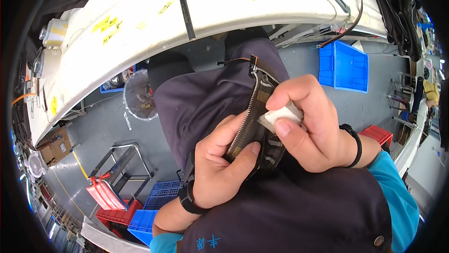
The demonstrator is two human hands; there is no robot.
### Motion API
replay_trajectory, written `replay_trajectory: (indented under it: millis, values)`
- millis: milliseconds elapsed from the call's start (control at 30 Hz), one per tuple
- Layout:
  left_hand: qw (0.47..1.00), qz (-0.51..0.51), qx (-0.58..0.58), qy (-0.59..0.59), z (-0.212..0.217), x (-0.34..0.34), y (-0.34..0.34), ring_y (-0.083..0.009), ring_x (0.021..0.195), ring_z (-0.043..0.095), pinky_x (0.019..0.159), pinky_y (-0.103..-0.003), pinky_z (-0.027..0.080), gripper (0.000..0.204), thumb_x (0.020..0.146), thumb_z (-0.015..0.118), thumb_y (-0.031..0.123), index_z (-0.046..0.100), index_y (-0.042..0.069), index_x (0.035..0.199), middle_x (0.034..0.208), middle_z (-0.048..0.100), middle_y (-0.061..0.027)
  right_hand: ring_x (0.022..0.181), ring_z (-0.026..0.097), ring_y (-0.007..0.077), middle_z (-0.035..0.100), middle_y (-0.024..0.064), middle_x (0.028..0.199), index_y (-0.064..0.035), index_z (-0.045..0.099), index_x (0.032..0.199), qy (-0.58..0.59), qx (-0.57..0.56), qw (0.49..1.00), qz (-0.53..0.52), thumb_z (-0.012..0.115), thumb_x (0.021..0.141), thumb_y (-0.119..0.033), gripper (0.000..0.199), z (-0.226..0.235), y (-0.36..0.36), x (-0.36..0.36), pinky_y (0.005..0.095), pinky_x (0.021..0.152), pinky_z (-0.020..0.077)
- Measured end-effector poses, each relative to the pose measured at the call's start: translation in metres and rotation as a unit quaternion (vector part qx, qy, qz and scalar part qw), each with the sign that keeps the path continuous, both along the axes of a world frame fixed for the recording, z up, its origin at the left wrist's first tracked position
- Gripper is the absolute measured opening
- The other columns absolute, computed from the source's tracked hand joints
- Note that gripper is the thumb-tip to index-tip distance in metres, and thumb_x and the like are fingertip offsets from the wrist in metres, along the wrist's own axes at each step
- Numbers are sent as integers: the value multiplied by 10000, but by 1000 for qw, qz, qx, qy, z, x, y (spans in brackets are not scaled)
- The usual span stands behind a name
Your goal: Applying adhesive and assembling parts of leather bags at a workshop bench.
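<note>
A dark zippered pouch (255, 133) lies in my lap, over a dark apron (201, 96). Its metal zipper runs open along both sides of the mouth. My left hand (217, 171) is wrapped round the pouch's near left side, thumb over the edge at the opening. Between the thumb and forefinger of my right hand (313, 124) is a small whitish block (283, 112), its lower edge greyish. The block is over the right side of the pouch's opening. A dark strap end hangs by the zipper's far end. The inside of the pouch is mostly hidden.
Across the front runs a white worktable (220, 5), with a black-handled tool (186, 12) overhanging its edge. A blue bin (343, 66) stands on the floor at right, a clear round bin (140, 96) and a metal frame stand (124, 166) at left.
</note>
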State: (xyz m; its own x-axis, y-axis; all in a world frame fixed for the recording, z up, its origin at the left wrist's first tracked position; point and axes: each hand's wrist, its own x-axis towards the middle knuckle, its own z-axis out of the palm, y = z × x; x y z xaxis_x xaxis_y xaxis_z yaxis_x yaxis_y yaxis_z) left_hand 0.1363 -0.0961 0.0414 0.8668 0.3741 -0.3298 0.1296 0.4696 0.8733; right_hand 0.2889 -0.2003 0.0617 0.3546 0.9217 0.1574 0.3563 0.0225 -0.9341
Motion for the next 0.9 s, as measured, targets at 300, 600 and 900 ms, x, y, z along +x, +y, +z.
replay_trajectory:
  millis: [300,600,900]
  values:
    - [999,-16,28,7,-3,-1,-5,-45,820,509,734,-177,407,473,807,542,-92,514,0,1270,1008,564,-16,586,445,238,529,93,800,-27,465,1024,-234,93,968,-18,538,765,65,285,-24,14,-11,362,572,325]
    - [994,-45,102,-8,-7,-2,-2,-70,807,518,734,-197,419,423,803,554,-87,542,-5,1218,973,562,-23,578,425,234,541,107,798,-22,506,960,-246,90,965,-21,562,752,50,227,-17,12,-17,363,547,308]
    - [999,25,-24,5,-4,1,-6,-32,860,511,771,-181,417,379,854,527,-63,516,-21,1231,990,582,5,631,494,265,557,106,852,-20,517,922,-250,66,966,-30,565,741,44,198,-20,28,-9,382,563,346]
